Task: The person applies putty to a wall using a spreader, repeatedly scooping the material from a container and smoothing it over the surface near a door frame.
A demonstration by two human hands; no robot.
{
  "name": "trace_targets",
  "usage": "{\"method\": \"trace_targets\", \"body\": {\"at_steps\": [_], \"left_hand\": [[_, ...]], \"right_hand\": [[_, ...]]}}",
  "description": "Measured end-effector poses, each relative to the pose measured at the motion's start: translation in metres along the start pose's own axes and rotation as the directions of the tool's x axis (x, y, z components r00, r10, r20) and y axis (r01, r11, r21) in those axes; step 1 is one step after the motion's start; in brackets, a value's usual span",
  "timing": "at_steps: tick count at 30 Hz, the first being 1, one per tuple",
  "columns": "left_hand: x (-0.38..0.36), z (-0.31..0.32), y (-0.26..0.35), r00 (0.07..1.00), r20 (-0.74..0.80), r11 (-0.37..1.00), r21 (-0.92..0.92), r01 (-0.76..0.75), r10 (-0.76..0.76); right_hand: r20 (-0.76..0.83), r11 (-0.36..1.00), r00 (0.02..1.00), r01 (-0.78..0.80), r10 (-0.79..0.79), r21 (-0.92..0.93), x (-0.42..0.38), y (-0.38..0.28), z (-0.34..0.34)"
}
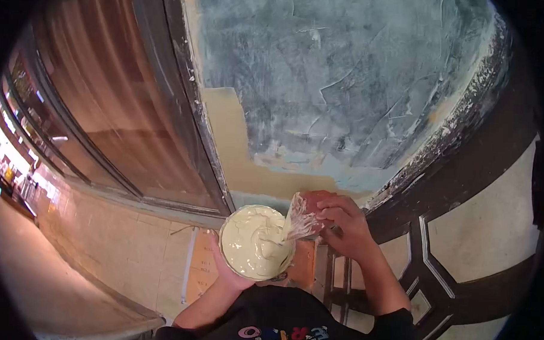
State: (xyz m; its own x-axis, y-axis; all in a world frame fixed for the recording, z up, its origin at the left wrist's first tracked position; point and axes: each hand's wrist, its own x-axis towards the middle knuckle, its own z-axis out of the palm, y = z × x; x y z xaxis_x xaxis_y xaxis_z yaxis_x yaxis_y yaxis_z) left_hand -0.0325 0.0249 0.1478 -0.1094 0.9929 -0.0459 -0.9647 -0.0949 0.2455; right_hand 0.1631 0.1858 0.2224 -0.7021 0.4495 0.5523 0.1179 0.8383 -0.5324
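Note:
My left hand (231, 274) is wrapped round the side and underside of a round tub (222, 252), its fingers partly hidden below it. Thick, glossy cream-coloured putty (251, 240) fills the tub, swirled on top. Between the closed fingers and thumb of my right hand (349, 225) is a reddish scraper (309, 214), its flat blade smeared with pale putty. The scraper's edge dips into the putty at the tub's right side, where the putty is pulled up against it.
Ahead stands a wall panel (347, 83) with patchy blue-grey skim and a beige band along its left and lower edges. A dark frame (185, 89) and brown curtain (101, 74) are at left. Dark panelled woodwork (460, 260) curves round the right. Tiled floor (143, 243) lies below.

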Motion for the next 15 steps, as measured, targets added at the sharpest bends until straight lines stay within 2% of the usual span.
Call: {"method": "trace_targets", "body": {"at_steps": [1,2,4,5,6,7,8,10,11,13,15], "left_hand": [[-0.001,0.005,-0.001,1.0,0.024,1.0,0.012,0.008,-0.008],[-0.001,0.008,-0.004,1.0,0.013,1.0,0.006,-0.006,0.006],[-0.002,0.014,-0.008,0.999,0.037,0.999,0.006,-0.035,0.035],[-0.003,0.015,-0.01,0.996,0.065,0.998,0.017,-0.056,0.055],[-0.004,0.011,-0.011,0.991,0.127,0.999,0.005,-0.051,0.05],[-0.004,0.011,-0.011,0.99,0.127,0.998,0.002,-0.059,0.058],[-0.003,0.013,-0.011,0.99,0.11,0.996,0.019,-0.091,0.088],[-0.002,0.015,-0.011,0.99,0.044,0.99,0.034,-0.135,0.133],[-0.002,0.015,-0.01,0.989,0.044,0.989,0.033,-0.142,0.141],[-0.001,0.016,-0.006,0.977,0.047,0.966,0.15,-0.211,0.206],[0.0,0.02,-0.002,0.978,0.075,0.974,0.103,-0.201,0.194]], "right_hand": [[0.104,0.984,0.991,0.101,-0.087,-0.144,0.004,-0.004,-0.007],[0.117,0.984,0.989,0.107,-0.091,-0.14,0.009,-0.011,-0.014],[0.244,0.92,0.949,0.267,-0.2,-0.285,0.02,-0.019,-0.024],[0.251,0.919,0.946,0.275,-0.206,-0.282,0.025,-0.017,-0.026],[0.27,0.878,0.919,0.366,-0.289,-0.308,0.03,-0.016,-0.028],[0.291,0.828,0.883,0.453,-0.367,-0.331,0.034,-0.015,-0.03],[0.296,0.826,0.88,0.459,-0.372,-0.327,0.037,-0.014,-0.032],[0.359,0.72,0.806,0.586,-0.471,-0.371,0.043,-0.016,-0.032],[0.362,0.717,0.802,0.592,-0.476,-0.368,0.044,-0.017,-0.032],[0.376,0.631,0.761,0.649,-0.529,-0.425,0.046,-0.019,-0.029],[0.386,0.626,0.747,0.665,-0.541,-0.407,0.046,-0.019,-0.026]]}}
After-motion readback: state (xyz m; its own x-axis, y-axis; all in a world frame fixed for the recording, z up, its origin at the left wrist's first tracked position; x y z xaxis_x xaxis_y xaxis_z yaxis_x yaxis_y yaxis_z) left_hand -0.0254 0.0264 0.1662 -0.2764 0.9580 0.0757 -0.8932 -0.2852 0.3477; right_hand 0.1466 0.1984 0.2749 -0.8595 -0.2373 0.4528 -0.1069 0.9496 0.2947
